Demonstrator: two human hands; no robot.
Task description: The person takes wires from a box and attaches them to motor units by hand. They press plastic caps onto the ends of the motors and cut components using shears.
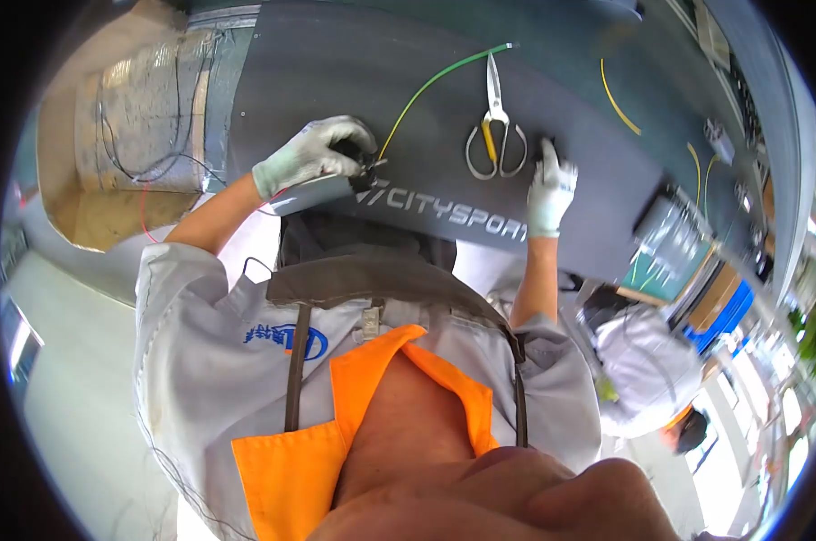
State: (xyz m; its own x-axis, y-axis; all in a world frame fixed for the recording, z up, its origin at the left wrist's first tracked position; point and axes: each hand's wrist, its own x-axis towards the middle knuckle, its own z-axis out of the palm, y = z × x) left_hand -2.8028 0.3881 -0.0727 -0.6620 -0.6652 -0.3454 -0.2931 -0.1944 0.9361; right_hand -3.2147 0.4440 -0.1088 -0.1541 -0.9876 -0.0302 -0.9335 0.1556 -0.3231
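Note:
My left hand (313, 158), in a pale work glove, is closed around a dark object with a small metal tip (378, 164); its exact kind is unclear. A green wire with a yellow lower part (435, 81) runs from that tip up across the dark mat (309, 63). My right hand (552, 191), also gloved, rests low over the mat with its fingers mostly curled. Something small and dark shows at its fingertips, too small to name. Between my hands, nearer the right, lie scissors (495, 117) with pale handles. Across one handle is a yellow piece (489, 142).
Yellow wires (619, 99) lie on the right. At the left stands a box-like holder (151, 117) with dark cables. A clear container (674, 230) is by the right edge. A co-worker in a light top (647, 365) is at the lower right.

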